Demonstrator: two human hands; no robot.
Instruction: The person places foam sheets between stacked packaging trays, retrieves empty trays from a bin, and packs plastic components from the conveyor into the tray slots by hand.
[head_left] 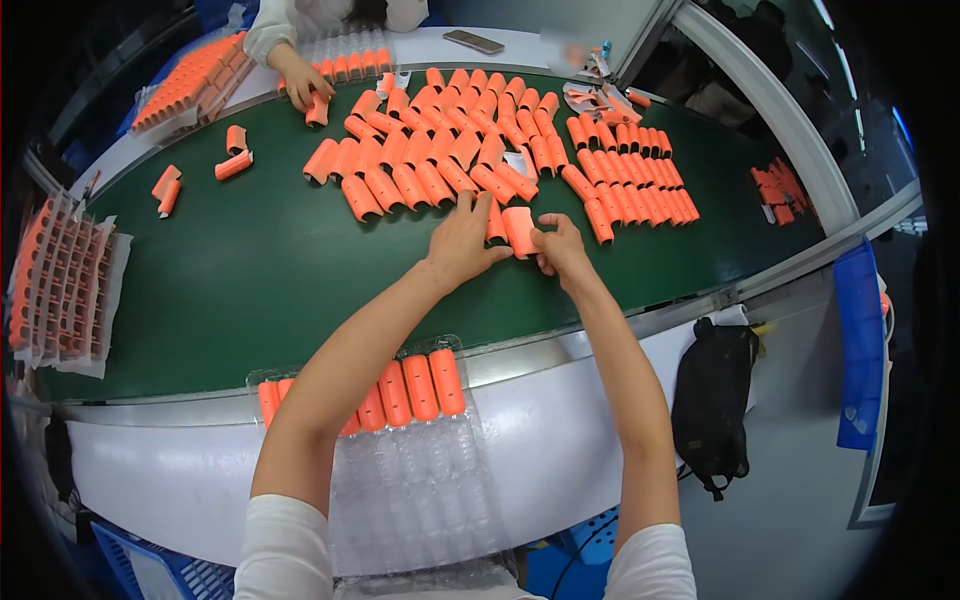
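My right hand (562,246) pinches an orange curved plastic cover (519,231) by its right edge, thumb and fingers closed on it. Just left of it, my left hand (463,240) reaches over the green belt with thumb and fingers apart. Its fingertips are at the near edge of a large group of similar orange covers (415,150). One more cover (495,224) stands between my left fingers and the held one; whether the left hand touches it is unclear. Below my forearms, a clear plastic tray (415,490) holds a row of orange covers (420,387).
Neat rows of covers (635,175) lie to the right on the green belt (250,290). Stacked filled trays (65,285) stand at the left edge. Across the belt, another person's hand (302,80) holds a cover. A phone (474,41) lies on the far table; a black bag (714,405) hangs at right.
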